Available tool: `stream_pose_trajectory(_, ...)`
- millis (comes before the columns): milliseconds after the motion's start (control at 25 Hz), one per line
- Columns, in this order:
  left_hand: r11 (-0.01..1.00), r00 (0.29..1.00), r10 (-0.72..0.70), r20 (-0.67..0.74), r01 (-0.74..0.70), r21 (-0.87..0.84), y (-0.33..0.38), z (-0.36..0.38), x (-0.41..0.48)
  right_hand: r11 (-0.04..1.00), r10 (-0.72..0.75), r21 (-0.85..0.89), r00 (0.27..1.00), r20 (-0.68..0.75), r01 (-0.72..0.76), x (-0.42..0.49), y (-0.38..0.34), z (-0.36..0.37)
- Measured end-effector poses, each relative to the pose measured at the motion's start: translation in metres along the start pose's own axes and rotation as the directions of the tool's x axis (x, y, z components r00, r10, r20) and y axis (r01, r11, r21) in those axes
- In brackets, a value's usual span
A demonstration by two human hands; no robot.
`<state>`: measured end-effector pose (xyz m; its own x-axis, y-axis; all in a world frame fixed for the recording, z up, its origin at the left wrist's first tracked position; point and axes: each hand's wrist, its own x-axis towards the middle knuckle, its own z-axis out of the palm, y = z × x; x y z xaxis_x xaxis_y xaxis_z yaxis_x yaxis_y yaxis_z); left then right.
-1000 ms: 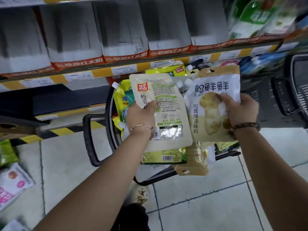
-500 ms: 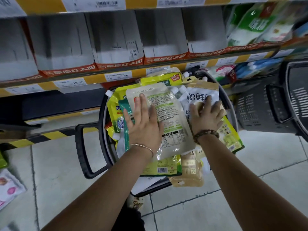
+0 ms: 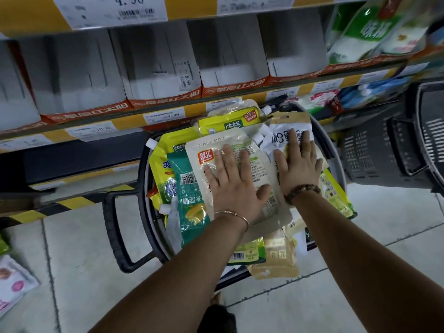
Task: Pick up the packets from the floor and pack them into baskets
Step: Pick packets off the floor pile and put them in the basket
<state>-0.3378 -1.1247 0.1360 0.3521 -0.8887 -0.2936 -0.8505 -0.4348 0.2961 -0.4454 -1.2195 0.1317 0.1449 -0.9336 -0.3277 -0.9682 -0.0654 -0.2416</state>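
both hands lie flat on the heap of packets in the basket (image 3: 143, 188). the left hand (image 3: 230, 181) presses on a cream pouch (image 3: 216, 145), its fingers (image 3: 227, 157) straight and spread apart, thumb out toward the right hand, gripping nothing. the right hand (image 3: 298, 167) rests palm down on a white pouch (image 3: 283, 135), its fingers (image 3: 305, 145) straight and only slightly apart, also gripping nothing. the two thumbs are near each other but not touching. just beyond the left fingertips a yellow-green pouch (image 3: 230, 121) pokes out from under the cream one. outside the left little finger lie a teal pouch (image 3: 192, 203) and, further out, a yellow pouch (image 3: 162, 162) against the basket wall. behind the left wrist a tan pouch (image 3: 276, 260) hangs over the near rim. outside the right little finger a green packet (image 3: 336, 195) sticks over the rim. well off to the right of the right fingers stands a second basket (image 3: 379, 155), dark and slotted. far to the left of the left hand, a pink-and-white packet (image 3: 14, 282) lies on the floor (image 3: 84, 248). past all the fingertips runs a shelf (image 3: 96, 126) with price tags.
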Motion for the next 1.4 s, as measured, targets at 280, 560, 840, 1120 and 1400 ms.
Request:
stream_pose_trajectory(280, 0.996, 1.0, -0.03, -0.003, 0.03, 0.08, 0.009, 0.004, 0.0, 0.998, -0.055, -0.004, 0.998, -0.003, 0.055, 0.016, 0.006, -0.004)
stream_pose_trajectory(560, 0.997, 0.998, -0.045, 0.034, 0.043, 0.058, 0.006, -0.005, -0.004, 0.992, -0.118, -0.045, 0.993, 0.031, 0.119, 0.0, 0.011, -0.006)
stream_pose_trajectory(840, 0.993, 0.993, -0.115, -0.02, 0.116, 0.027, 0.004, 0.003, -0.034, 0.953, -0.251, -0.147, 0.962, 0.111, 0.266, -0.019, 0.015, -0.004)
stream_pose_trajectory(1120, 0.962, 0.97, -0.242, -0.017, 0.237, -0.137, -0.003, -0.021, -0.046, 0.959, -0.277, -0.04, 0.959, 0.051, 0.279, -0.023, -0.002, -0.02)
stream_pose_trajectory(1400, 0.766, 0.808, -0.576, -0.124, 0.481, -0.426, -0.081, -0.034, -0.141, 0.765, -0.643, 0.121, 0.762, 0.085, 0.632, -0.092, -0.089, -0.009)
